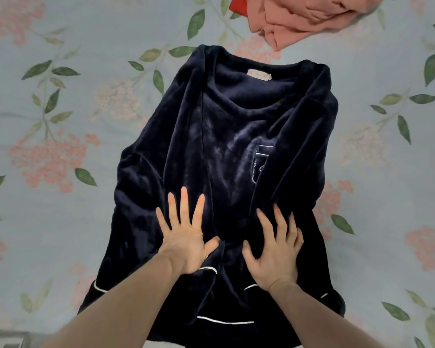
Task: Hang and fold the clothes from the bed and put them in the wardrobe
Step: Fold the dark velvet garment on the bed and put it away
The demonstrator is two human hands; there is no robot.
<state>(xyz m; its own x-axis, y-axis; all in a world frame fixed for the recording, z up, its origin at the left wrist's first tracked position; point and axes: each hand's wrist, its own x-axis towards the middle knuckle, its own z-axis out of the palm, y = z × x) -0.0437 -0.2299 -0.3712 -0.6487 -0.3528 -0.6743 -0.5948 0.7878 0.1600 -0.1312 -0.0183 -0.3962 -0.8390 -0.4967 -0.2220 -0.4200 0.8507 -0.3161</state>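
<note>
We press both hands, left hand and right hand, fingers spread flat, on the navy top; its long axis runs away from us toward its collar.

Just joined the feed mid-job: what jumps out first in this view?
A dark navy fleece top lies spread on the floral bedsheet, filling the centre. Both hands press flat on its lower half, left hand and right hand, fingers spread. A crumpled peach garment sits at the top edge, a red item beside it.
</note>
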